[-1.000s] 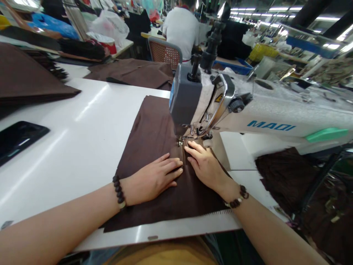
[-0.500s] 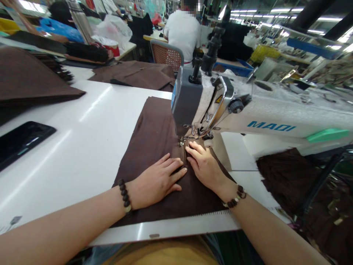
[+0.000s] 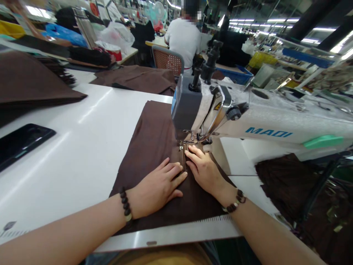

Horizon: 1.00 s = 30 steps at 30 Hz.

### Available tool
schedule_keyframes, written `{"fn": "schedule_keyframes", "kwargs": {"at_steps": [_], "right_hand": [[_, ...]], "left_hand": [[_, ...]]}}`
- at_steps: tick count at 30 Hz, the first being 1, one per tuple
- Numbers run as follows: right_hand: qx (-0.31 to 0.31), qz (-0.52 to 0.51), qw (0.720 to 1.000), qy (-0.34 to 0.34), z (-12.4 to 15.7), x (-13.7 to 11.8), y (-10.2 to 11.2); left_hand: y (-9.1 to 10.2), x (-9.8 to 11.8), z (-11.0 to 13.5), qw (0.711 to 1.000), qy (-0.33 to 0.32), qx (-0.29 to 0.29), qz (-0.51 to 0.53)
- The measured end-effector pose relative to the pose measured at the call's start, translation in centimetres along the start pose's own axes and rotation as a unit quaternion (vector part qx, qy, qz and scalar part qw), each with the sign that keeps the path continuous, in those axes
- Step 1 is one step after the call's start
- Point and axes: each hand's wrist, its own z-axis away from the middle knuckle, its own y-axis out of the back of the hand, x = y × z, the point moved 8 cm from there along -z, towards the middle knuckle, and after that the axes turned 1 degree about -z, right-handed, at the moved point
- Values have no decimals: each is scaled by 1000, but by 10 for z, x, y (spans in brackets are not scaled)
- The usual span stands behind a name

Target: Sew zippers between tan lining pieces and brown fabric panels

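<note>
Left hand above table (chair beyond).

Free tabletop left, machine right

Your single view looks out from your own head, facing forward and down across the tabletop. It is wide: your forearms come in large and close from the two lower corners, and your left hand and right hand lie just below the centre. The sewing machine stands near, reaching in from the right edge. Beyond, your view takes in a person in white from behind and distant ceiling lights.
</note>
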Motion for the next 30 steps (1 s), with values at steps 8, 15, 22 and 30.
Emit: {"fn": "schedule_keyframes", "kwargs": {"at_steps": [8, 15, 22, 30], "right_hand": [[-5, -20, 1000, -1, -5, 3, 1], [1, -2, 1000, -4, -15, 10, -1], [13, 78, 997, 0, -28, 19, -4], [-86, 70, 991, -73, -47, 29, -11]], "left_hand": [[-2, -5, 0, 1000, -2, 1, 7], [-1, -16, -8, 1000, -1, -14, 8], [0, -29, -18, 1000, -4, 0, -4], [2, -46, -27, 1000, -3, 11, 0]]}}
